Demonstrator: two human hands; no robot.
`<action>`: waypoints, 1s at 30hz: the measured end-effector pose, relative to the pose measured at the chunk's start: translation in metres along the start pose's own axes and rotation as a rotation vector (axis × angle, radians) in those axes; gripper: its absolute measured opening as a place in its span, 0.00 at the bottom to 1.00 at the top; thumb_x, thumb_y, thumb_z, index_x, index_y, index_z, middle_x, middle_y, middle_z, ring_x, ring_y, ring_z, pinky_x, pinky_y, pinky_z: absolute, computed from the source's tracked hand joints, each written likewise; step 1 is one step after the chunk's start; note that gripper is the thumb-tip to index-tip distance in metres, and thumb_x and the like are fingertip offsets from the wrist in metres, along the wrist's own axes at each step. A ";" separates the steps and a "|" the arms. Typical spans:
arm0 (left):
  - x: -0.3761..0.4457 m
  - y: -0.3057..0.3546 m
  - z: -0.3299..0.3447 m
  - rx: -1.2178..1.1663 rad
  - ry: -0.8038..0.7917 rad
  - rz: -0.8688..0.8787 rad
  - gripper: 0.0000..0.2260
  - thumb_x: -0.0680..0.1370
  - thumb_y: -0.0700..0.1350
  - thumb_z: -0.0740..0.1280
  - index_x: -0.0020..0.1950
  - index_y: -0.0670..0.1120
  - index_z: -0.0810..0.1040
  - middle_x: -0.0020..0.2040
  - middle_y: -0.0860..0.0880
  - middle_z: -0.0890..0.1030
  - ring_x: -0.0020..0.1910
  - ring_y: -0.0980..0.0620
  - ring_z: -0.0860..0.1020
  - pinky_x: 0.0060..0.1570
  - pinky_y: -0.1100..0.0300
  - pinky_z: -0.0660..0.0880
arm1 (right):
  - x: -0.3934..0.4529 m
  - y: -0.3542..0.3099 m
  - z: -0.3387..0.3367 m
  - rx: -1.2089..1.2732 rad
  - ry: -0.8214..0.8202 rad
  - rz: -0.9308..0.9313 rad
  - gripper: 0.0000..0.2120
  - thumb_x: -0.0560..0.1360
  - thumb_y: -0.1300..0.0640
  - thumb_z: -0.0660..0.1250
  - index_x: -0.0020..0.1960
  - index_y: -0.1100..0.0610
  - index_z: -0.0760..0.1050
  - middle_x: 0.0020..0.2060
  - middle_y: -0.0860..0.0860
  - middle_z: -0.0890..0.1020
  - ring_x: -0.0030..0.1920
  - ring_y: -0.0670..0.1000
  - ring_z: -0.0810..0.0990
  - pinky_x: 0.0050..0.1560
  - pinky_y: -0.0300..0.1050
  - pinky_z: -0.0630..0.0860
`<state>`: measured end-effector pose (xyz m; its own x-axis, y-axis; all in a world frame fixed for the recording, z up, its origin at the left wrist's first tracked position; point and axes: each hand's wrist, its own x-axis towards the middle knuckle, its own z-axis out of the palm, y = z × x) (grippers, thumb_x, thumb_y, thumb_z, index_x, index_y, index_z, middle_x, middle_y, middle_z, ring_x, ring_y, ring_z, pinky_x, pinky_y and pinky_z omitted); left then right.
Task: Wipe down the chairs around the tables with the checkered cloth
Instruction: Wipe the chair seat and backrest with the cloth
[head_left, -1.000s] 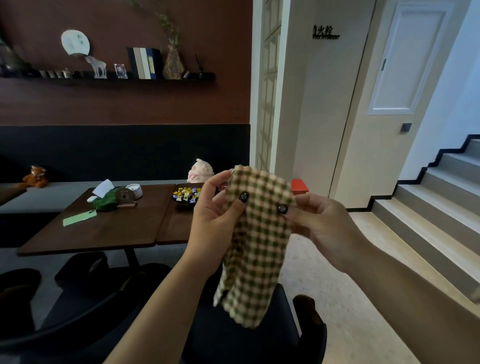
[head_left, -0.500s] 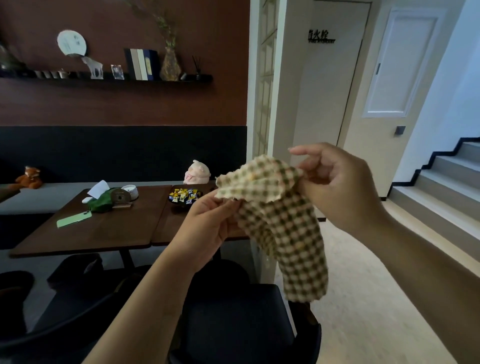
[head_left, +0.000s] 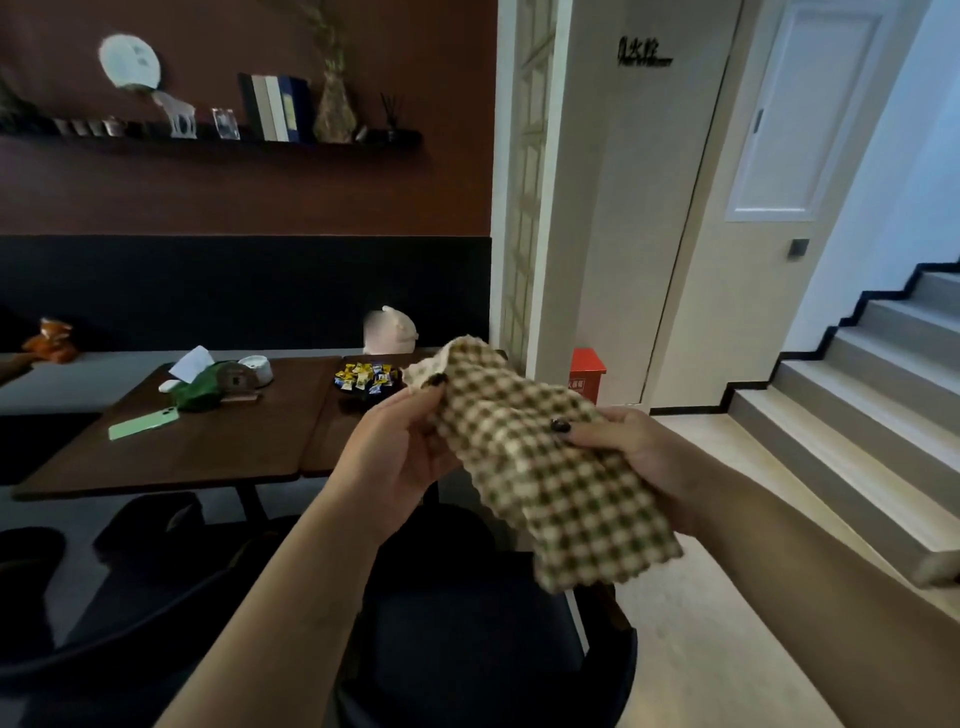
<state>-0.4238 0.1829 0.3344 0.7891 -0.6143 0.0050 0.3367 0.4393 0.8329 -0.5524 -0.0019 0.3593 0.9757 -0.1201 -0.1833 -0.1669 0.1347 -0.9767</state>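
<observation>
Dim room. Brown wall (head_left: 234, 197) over a black band at 10 o'clock, carrying a dark shelf (head_left: 218, 139). Cream pillar (head_left: 613, 208) at 12. White panelled door (head_left: 800, 114) at 1. Black-edged stairs (head_left: 872, 395) at 3. Pale floor (head_left: 727, 623) at 5.

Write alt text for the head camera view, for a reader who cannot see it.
Two hands hold a checkered cloth in the air, the left hand pinching its upper corner and the right hand gripping its side. Below is a dark chair; behind, a wooden table carries a green phone and a dish of wrapped sweets.
</observation>
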 end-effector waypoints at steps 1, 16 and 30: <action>-0.002 -0.002 0.001 -0.039 -0.023 -0.009 0.11 0.81 0.43 0.60 0.56 0.41 0.79 0.46 0.43 0.85 0.41 0.49 0.84 0.35 0.57 0.80 | 0.002 0.001 0.001 -0.156 0.112 -0.029 0.07 0.69 0.55 0.73 0.47 0.53 0.85 0.48 0.52 0.85 0.46 0.50 0.84 0.40 0.38 0.78; 0.002 0.020 0.040 0.100 -0.021 -0.066 0.13 0.83 0.47 0.57 0.61 0.43 0.77 0.52 0.42 0.85 0.47 0.45 0.84 0.39 0.50 0.81 | 0.023 0.057 0.051 -0.985 0.757 -0.936 0.07 0.69 0.57 0.75 0.44 0.59 0.81 0.40 0.53 0.78 0.41 0.53 0.77 0.40 0.54 0.78; 0.002 0.018 0.048 0.103 -0.041 -0.029 0.12 0.83 0.46 0.57 0.59 0.43 0.77 0.53 0.42 0.84 0.48 0.45 0.84 0.41 0.50 0.82 | 0.014 0.041 0.048 -0.998 0.644 -0.837 0.03 0.71 0.61 0.69 0.38 0.58 0.79 0.37 0.51 0.78 0.38 0.51 0.76 0.39 0.53 0.76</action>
<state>-0.4409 0.1585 0.3760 0.7575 -0.6528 0.0008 0.3031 0.3527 0.8853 -0.5390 0.0490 0.3224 0.6484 -0.2666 0.7130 0.1190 -0.8897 -0.4409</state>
